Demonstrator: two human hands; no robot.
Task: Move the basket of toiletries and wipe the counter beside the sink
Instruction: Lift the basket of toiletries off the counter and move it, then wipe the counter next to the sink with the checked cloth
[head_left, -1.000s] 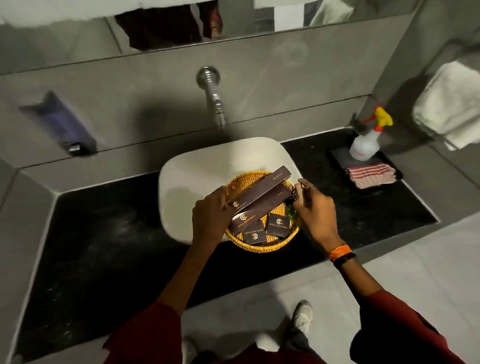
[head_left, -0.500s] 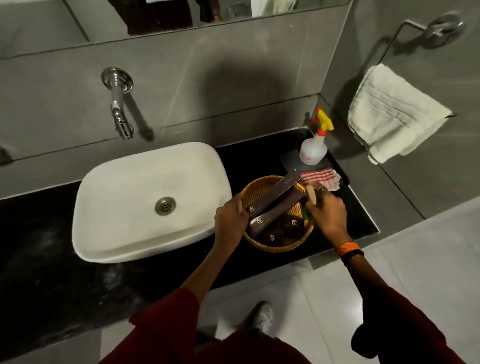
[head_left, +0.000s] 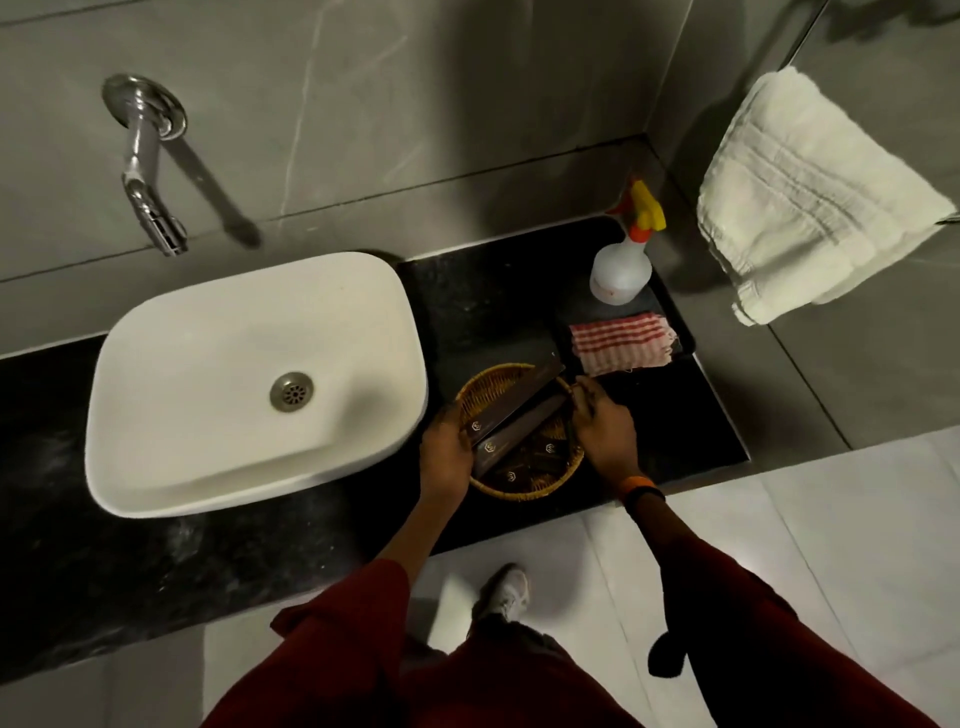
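Having been carried from over the sink (head_left: 249, 384), the basket (head_left: 519, 431) (rim clasped by left hand (head_left: 447, 457) and right hand (head_left: 602, 426)) is now lowered onto the right-hand counter (head_left: 488, 306), so wiping is judged imminent.

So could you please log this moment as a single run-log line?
step: moving basket | left hand: on rim | right hand: on rim | place: counter right of sink | wiping: not begun

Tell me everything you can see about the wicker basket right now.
The wicker basket is round, shallow and woven from tan-yellow cane. It sits on or just above the black counter, right of the white sink. It holds dark brown toiletry boxes: two long ones lie diagonally across the rim and small ones sit below. The left hand and right hand grip opposite sides of the rim.
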